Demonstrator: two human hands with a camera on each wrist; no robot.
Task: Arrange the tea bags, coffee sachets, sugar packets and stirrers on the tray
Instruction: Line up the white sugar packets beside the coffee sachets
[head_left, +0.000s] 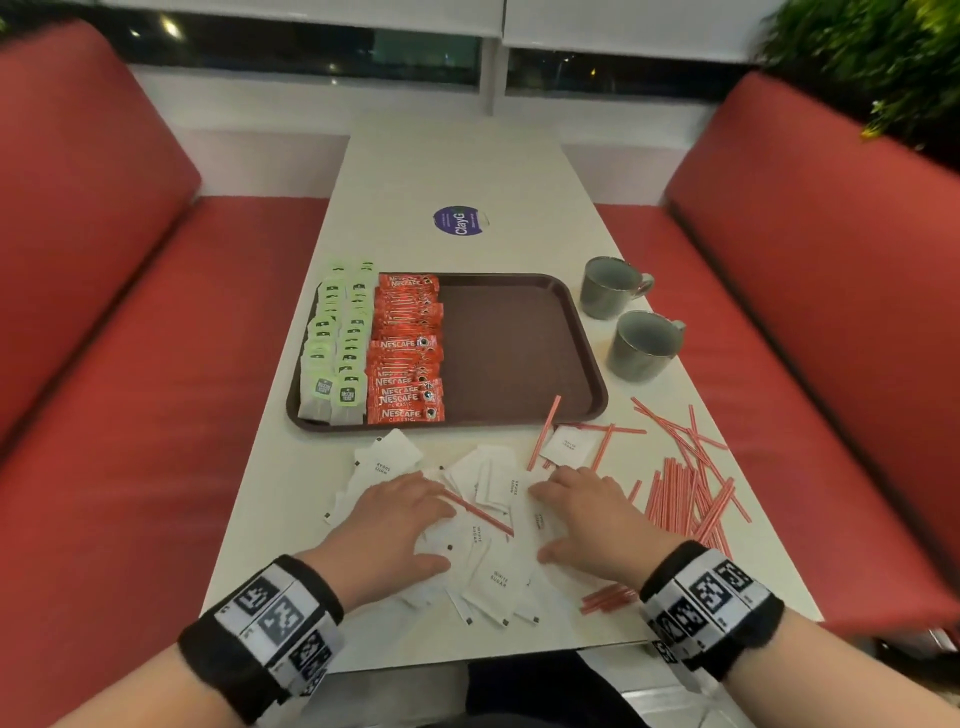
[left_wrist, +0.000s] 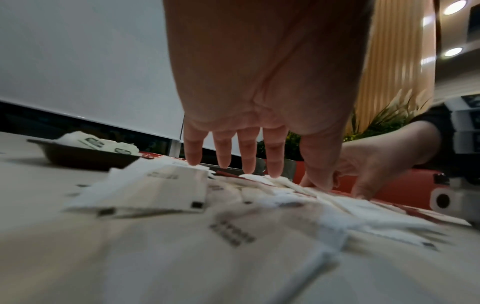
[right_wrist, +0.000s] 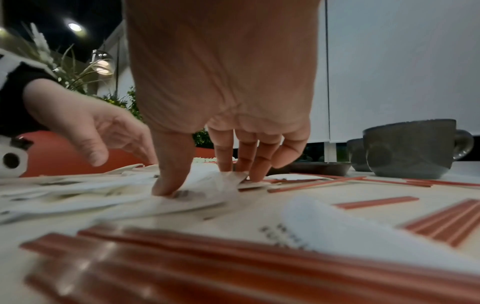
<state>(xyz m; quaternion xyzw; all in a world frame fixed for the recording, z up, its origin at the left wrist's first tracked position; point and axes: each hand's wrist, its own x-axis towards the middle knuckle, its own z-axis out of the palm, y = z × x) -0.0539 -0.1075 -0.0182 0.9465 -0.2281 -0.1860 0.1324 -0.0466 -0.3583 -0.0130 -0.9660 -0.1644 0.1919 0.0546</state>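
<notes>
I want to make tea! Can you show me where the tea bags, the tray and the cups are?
tea bags (head_left: 337, 348), head view, middle of the green-labelled rows.
tray (head_left: 514, 348), head view, bare brown floor of its right half.
cups (head_left: 641, 345), head view, side wall of the nearer grey cup.

Tea bags (head_left: 335, 348) left on tray (head_left: 519, 343), coffee sachets (head_left: 408, 348) beside; cups (head_left: 631, 325) right of tray.

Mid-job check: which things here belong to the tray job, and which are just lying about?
Job:
brown tray
tea bags, on tray
Nescafe sachets, on tray
white sugar packets, under both hands
red stirrers, loose on table

Lying about:
two grey mugs
round ClayG sticker
</notes>
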